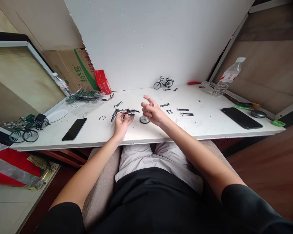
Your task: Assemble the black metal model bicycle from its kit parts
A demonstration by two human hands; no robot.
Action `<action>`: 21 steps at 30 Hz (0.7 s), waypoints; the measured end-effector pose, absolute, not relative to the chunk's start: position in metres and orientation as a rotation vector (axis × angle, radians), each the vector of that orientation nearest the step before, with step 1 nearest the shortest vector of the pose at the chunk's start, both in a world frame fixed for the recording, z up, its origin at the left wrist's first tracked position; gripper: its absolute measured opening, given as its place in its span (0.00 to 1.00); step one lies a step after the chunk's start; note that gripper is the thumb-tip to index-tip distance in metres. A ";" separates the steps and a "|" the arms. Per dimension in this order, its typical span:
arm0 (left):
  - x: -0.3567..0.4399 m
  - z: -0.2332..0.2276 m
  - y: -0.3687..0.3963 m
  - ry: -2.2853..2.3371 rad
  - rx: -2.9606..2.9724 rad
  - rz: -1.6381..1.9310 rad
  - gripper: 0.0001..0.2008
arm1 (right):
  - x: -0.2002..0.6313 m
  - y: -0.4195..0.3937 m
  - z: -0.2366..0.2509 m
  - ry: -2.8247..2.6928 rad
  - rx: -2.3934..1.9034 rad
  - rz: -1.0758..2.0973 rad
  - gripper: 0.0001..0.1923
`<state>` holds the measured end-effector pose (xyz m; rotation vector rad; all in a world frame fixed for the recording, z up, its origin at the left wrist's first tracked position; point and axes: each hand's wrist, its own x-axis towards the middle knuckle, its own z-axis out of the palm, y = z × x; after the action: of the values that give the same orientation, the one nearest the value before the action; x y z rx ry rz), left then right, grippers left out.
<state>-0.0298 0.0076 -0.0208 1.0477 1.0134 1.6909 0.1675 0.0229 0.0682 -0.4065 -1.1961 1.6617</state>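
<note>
left hand [121,123] pinching half-built model bike frame [125,112] just above white table [210,125] edge to steady it, right hand [151,111] empty with fingers loosely spread beside it, loose wheel [144,119] below, small metal parts [183,111] within reach, finished model bike [163,83] at back.

Half-built model bicycle [125,112] on the white table [210,123]

The black miniature frame lies on its side, one wheel fitted; a loose spoked wheel [144,120] lies flat just beside it.
</note>
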 end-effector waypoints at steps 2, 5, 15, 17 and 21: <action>-0.030 -0.021 0.008 1.017 1.056 1.689 0.26 | 0.171 0.010 0.082 -1.153 -0.333 1.741 0.30; -0.029 -0.020 0.007 1.017 1.069 1.687 0.25 | 0.174 -0.005 0.097 -1.141 -0.251 1.814 0.25; -0.028 -0.017 0.004 1.047 1.087 1.701 0.23 | 0.175 -0.025 0.108 -1.319 -0.141 1.807 0.19; -0.028 -0.016 0.004 1.051 1.085 1.704 0.23 | 0.174 -0.027 0.108 -1.343 -0.139 1.785 0.20; -0.028 -0.016 0.004 1.079 1.077 1.703 0.23 | 0.170 -0.031 0.109 -1.411 -0.193 1.649 0.25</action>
<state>-0.0280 0.0043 -0.0157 1.0767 1.0788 1.7026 0.1702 -0.0308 0.1089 -0.1934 -1.4108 1.6490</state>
